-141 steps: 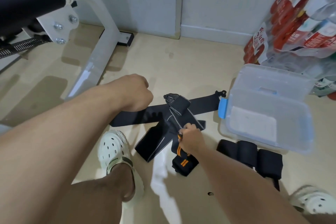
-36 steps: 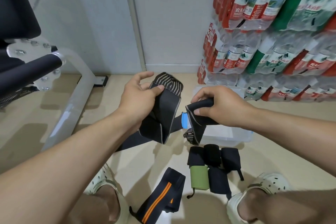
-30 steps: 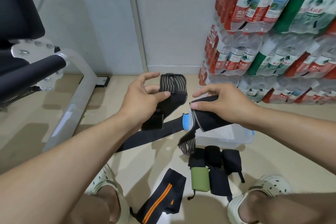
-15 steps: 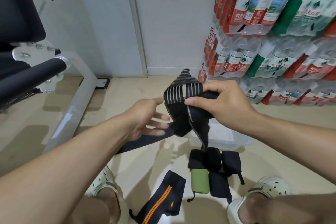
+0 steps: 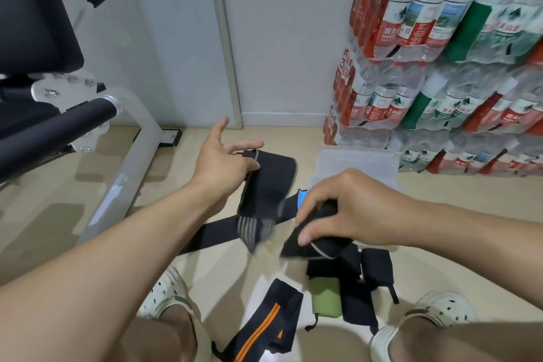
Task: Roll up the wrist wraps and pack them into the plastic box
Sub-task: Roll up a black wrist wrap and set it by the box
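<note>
Hands have parted, left hand (image 5: 221,161) and right hand (image 5: 345,209) stretching the black wrap (image 5: 269,185).

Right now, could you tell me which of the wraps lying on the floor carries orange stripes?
The unrolled black wrap with orange stripes between the feet; the rolled ones beside it are plain black or green.

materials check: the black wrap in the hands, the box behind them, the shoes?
Black wrap: woven elastic fabric, matte; it bends and drapes between left hand and right hand, grey stripes at one end. Plastic box: clear, slightly frosted hard plastic, floor shows through; blue clip. Shoes: likely moulded foam or rubber, off-white, with punched holes.
</note>
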### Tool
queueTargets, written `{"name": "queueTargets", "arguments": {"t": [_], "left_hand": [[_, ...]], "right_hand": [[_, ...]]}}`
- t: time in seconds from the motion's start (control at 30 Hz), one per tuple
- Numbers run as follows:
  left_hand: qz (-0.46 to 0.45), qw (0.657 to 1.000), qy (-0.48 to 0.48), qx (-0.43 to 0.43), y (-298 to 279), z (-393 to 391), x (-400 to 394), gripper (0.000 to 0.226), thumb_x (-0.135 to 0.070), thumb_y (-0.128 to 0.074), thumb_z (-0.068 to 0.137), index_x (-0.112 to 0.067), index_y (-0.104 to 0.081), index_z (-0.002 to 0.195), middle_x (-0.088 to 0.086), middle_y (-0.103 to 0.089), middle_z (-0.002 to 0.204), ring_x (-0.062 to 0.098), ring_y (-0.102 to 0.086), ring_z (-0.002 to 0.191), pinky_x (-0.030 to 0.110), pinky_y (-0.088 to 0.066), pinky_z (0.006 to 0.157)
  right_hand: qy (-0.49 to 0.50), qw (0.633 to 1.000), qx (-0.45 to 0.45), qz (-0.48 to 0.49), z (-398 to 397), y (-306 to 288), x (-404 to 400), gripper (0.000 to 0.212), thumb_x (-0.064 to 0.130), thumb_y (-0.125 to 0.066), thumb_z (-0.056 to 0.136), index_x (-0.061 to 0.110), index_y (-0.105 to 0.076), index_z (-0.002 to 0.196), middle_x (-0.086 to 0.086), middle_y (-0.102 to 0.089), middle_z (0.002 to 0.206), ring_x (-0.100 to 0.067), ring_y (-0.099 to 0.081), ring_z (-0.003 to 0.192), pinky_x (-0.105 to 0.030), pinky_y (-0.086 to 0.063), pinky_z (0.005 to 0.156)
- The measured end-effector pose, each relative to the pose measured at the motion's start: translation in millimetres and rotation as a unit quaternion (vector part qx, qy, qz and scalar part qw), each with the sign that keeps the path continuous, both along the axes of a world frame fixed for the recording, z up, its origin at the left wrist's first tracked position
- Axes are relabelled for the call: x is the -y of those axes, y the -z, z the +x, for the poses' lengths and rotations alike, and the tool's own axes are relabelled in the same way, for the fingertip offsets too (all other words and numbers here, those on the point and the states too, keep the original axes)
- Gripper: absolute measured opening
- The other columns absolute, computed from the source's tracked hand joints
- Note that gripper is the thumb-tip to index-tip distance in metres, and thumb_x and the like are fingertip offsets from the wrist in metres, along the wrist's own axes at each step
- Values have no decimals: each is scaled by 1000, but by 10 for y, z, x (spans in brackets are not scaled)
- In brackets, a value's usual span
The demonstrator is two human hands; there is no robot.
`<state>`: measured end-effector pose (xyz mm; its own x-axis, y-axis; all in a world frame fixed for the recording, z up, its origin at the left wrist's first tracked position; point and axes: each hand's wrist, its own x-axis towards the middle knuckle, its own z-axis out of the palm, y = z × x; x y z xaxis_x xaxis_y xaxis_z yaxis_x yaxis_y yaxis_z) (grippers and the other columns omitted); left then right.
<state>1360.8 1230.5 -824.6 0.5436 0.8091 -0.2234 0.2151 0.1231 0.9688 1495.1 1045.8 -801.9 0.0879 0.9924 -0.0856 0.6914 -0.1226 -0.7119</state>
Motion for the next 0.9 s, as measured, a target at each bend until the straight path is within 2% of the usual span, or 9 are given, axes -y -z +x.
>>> {"name": "queueTargets", "arguments": {"t": [0.07,0.13,0.23,0.33,0.47,0.57,0.67,0.77,0.9], "left_hand": [[94,993,63,-25,-43,-44,32,106,19,-62,81,-35,-15,160,-14,-76,106,11,-54,64,18,-50,53],[164,976,137,-43,-71,-56,53,114,15,-62,81,-41,-2,160,-20,-73,110,15,-57,68,22,-50,60],[243,939,230,-79,-159,-67,118,123,11,-65,78,-46,11,157,-26,-69,116,21,-61,82,22,-53,72],[266,919,285,-62,-221,-68,179,127,12,-65,78,-49,16,155,-24,-65,123,29,-60,84,36,-55,81],[267,909,318,-37,-219,-65,197,127,12,-66,79,-54,13,154,-20,-64,127,27,-59,75,34,-57,76],[279,908,310,-34,-197,-54,197,125,14,-64,79,-57,7,154,-15,-62,129,22,-64,75,36,-58,81],[307,900,300,-74,-142,-48,166,118,6,-69,82,-56,1,155,-17,-60,128,13,-69,83,30,-57,83],[320,894,278,-146,-83,-41,86,116,-7,-79,82,-52,-4,157,-20,-66,101,2,-64,74,15,-49,74],[343,892,237,-176,-94,-4,3,108,-10,-80,82,-51,-14,156,-17,-66,79,2,-62,76,26,-50,82]], "right_hand": [[98,995,-5,33,68,20,-44,21,50,-81,79,32,-78,88,15,-57,54,-2,-53,53,-18,-37,55],[157,987,13,40,137,46,-86,30,56,-74,83,36,-70,104,8,-48,48,-6,-45,48,-20,-33,51],[166,985,29,22,170,95,-104,50,58,-71,86,41,-58,131,6,-51,48,-7,-50,50,-28,-40,57],[152,987,40,27,148,156,-125,55,55,-67,90,43,-53,141,7,-52,50,-7,-51,53,-39,-46,64],[146,988,35,34,107,228,-159,41,52,-67,92,41,-62,131,9,-50,51,-7,-49,54,-36,-43,61],[155,987,-10,31,86,252,-180,15,44,-71,92,31,-74,100,7,-46,49,-7,-44,50,-29,-35,56],[189,979,-74,31,102,262,-203,17,38,-74,92,24,-74,83,3,-44,50,-10,-38,49,-27,-31,54],[244,960,-133,34,119,234,-204,19,35,-74,92,19,-73,80,-2,-49,51,-13,-42,50,-24,-33,53],[371,914,-160,31,229,236,-270,22,33,-75,92,16,-71,78,-8,-74,82,-20,-68,72,-31,-51,68]]}}
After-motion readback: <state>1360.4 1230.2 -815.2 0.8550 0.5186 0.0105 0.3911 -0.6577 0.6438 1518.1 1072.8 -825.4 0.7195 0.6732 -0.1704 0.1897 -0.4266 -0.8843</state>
